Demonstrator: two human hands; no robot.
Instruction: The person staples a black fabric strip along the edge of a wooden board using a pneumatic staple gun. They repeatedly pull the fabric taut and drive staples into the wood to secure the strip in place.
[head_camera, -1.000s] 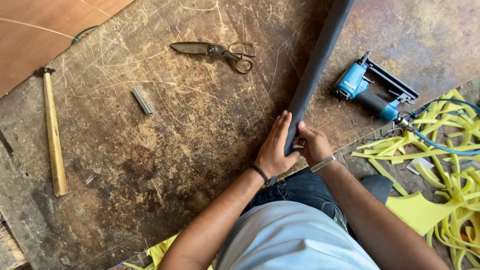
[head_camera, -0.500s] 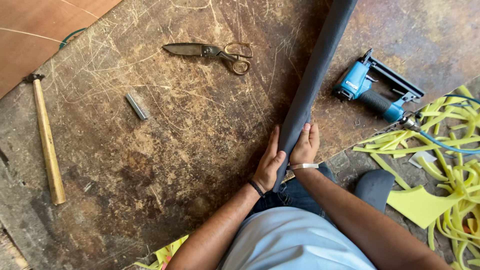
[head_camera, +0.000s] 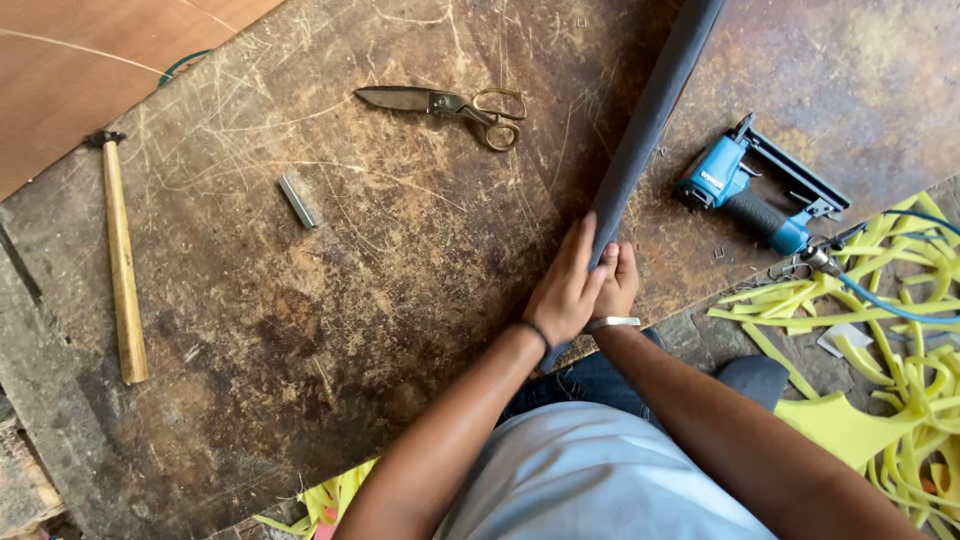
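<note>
Near the table (head_camera: 300, 300) edge, left hand (head_camera: 565, 290) and right hand (head_camera: 618, 285) clasp the grey strip (head_camera: 650, 110), fingers pressed together around it.

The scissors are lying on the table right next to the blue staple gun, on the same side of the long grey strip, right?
Not quite. The head view shows the scissors on the table, but across the long grey strip from the blue staple gun, not beside it.

You work on a scratched, dark wooden bench (head_camera: 330, 300). Taking its scissors (head_camera: 450, 102) as landmark: a hammer (head_camera: 121, 262) lies far left, a staple strip (head_camera: 297, 201) lower left, a grey padded strip (head_camera: 650, 115) right, a blue staple gun (head_camera: 755, 190) beyond.
</note>
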